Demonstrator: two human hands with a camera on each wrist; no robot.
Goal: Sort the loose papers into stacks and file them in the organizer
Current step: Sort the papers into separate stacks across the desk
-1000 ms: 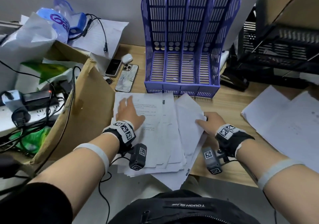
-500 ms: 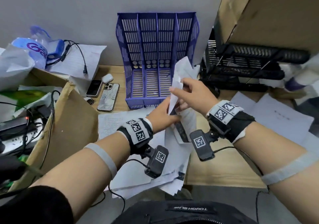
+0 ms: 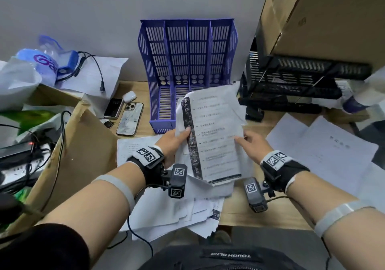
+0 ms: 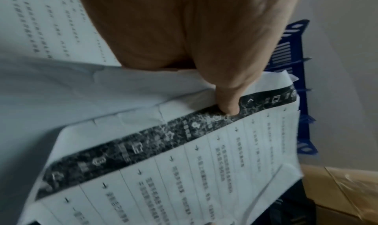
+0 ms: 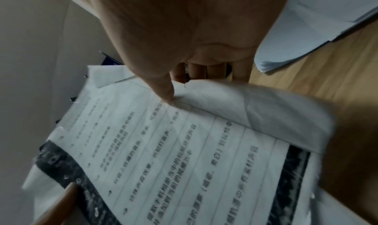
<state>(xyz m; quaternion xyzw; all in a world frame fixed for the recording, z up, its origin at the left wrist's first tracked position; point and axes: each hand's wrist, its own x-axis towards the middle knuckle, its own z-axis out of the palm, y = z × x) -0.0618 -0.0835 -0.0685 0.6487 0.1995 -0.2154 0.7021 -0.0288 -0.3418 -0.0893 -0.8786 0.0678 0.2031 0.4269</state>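
Note:
Both hands hold a small bundle of printed sheets [image 3: 214, 138] up above the desk, in front of the purple organizer [image 3: 187, 61]. The top sheet has a dark printed strip down its left side. My left hand [image 3: 177, 138] pinches the bundle's left edge, thumb on the dark strip [image 4: 229, 105]. My right hand [image 3: 248, 142] pinches the right edge, thumb on top and fingers behind [image 5: 163, 89]. A messy pile of loose papers [image 3: 177, 209] lies on the desk below the hands. The organizer's slots hold nothing.
A cardboard box [image 3: 79, 149] stands at the left with cables and a power strip. Two phones [image 3: 130, 117] and an earbud case lie left of the organizer. A black wire rack [image 3: 295, 86] under a large carton sits right. More white sheets [image 3: 325, 151] cover the right desk.
The hands lifted sheets off the pile and now hold them spread flat, one hand at each side, printed face up. The head view has pulled back and upward.

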